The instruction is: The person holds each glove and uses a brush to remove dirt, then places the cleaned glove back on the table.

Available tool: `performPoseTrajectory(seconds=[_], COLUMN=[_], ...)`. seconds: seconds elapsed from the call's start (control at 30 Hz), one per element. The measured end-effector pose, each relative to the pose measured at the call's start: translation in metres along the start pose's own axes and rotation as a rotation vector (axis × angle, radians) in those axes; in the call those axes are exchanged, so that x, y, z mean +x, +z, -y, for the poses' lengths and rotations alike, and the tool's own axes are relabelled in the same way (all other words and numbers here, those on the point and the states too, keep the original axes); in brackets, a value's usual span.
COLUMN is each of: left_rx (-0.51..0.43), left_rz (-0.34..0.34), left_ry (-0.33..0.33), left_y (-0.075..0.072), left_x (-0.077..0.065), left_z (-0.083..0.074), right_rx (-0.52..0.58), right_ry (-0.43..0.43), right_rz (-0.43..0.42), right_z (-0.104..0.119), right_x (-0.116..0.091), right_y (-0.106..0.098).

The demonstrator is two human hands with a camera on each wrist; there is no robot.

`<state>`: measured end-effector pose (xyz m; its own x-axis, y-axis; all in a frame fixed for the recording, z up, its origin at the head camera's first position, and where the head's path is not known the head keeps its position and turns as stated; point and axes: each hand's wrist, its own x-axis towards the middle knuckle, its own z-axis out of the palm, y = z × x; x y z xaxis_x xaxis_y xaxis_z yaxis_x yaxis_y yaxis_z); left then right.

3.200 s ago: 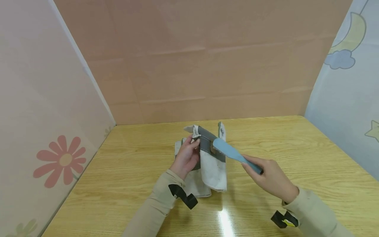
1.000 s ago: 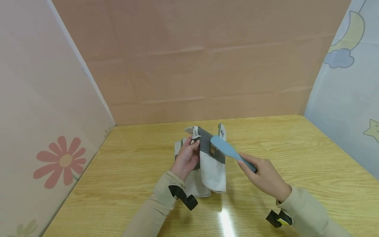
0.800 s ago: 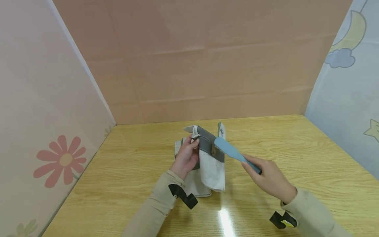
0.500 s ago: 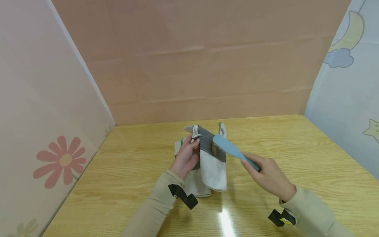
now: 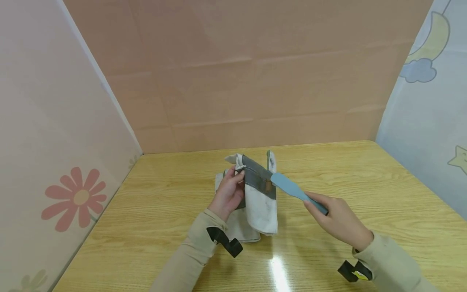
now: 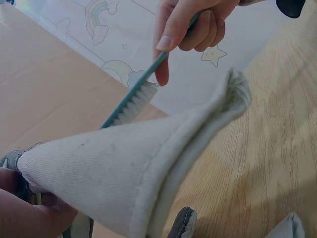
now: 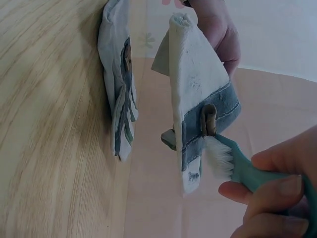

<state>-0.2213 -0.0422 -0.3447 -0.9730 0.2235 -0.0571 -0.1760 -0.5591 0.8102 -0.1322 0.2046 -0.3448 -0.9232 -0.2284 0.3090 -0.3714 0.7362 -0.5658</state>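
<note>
The left hand (image 5: 229, 192) is pinching the cloth (image 5: 260, 211) above the surface (image 5: 157, 207) near its gray band (image 5: 254, 177), sensibly for something seemingly light and floppy, while the right hand (image 5: 341, 221) is gripping the brush (image 5: 289, 187).

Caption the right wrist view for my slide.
Brush in right grip at gray band of cloth in left grip, second cloth on the table.

The brush (image 5: 288, 186) is right of the raised cloth (image 5: 260, 211), above the table (image 5: 146, 211).
</note>
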Motion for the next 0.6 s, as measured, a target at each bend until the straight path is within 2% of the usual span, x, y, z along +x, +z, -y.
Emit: performPoseTrajectory(seconds=[0.17, 0.43, 0.6], left_rx=[0.004, 0.029, 0.035], left_rz=[-0.001, -0.043, -0.039], left_ry=[-0.003, -0.018, -0.014], left_y=[0.000, 0.000, -0.001], left_x=[0.000, -0.001, -0.001], left_z=[0.000, 0.002, 0.004], right_rx=[-0.019, -0.047, -0.082], right_ry=[0.010, 0.040, 0.092], right_rz=[0.006, 0.041, 0.101], right_z=[-0.003, -0.008, -0.012], right_x=[-0.003, -0.005, -0.007], right_y=[-0.003, -0.006, -0.007])
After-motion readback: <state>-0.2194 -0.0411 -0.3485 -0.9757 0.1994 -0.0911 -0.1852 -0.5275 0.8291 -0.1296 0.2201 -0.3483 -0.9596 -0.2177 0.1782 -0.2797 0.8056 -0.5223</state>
